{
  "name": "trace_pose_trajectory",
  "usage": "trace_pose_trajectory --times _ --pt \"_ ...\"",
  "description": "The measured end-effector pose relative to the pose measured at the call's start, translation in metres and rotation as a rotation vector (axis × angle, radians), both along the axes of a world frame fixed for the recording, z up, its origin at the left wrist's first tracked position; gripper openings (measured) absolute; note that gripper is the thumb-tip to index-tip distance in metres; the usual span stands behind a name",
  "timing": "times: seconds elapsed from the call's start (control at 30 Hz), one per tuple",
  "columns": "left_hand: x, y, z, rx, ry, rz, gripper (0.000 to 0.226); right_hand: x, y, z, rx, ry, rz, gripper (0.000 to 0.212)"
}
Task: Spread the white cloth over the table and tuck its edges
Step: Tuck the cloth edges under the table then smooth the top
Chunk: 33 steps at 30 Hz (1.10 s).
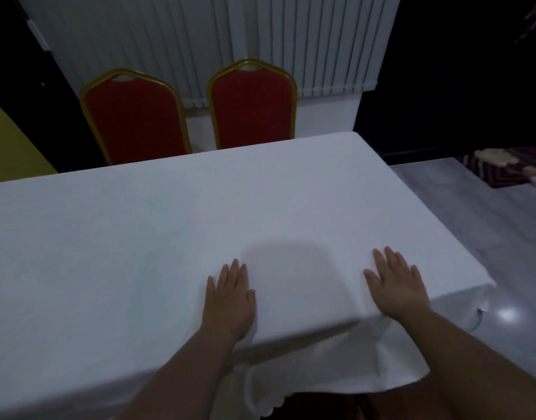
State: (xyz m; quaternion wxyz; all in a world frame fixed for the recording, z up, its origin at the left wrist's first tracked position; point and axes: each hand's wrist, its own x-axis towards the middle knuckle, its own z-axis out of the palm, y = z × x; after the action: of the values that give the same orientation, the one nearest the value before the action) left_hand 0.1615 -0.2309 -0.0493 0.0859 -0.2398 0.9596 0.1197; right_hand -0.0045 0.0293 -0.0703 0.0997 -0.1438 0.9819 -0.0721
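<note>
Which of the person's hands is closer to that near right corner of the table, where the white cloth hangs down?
The right hand. It lies flat on the white cloth just inward of that corner. The left hand lies flat further along the near edge, away from it.

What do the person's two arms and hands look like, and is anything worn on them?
Both forearms are bare as far as the picture shows: no sleeve reaches into view. The left hand and the right hand wear no gloves, and no ring, watch or bracelet shows on either hand or wrist. The light is dim, so small details such as the nails cannot be made out.
</note>
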Motion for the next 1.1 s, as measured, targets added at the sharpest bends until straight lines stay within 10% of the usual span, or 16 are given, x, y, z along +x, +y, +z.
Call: trace_pose_trajectory --times 0.23,0.43,0.6,0.87,1.1 --pt "-0.064 0.090 -0.013 0.008 -0.027 0.006 0.061 -0.051 0.097 0.013 -0.009 0.004 -0.285 0.060" --pt "-0.065 0.100 -0.025 -0.051 0.011 0.078 0.065 -0.024 -0.038 0.007 -0.165 0.182 0.356 0.053" --pt "-0.065 0.101 -0.025 -0.086 0.019 0.086 0.062 -0.024 -0.093 -0.002 -0.151 0.066 0.446 0.051" --pt "-0.065 0.100 -0.029 -0.103 0.012 0.082 0.087 -0.122 0.057 -0.012 -0.060 0.136 0.024 0.052" --pt "-0.068 0.098 -0.025 -0.066 -0.023 0.067 0.061 -0.085 0.109 -0.012 -0.022 0.022 -0.287 0.058"
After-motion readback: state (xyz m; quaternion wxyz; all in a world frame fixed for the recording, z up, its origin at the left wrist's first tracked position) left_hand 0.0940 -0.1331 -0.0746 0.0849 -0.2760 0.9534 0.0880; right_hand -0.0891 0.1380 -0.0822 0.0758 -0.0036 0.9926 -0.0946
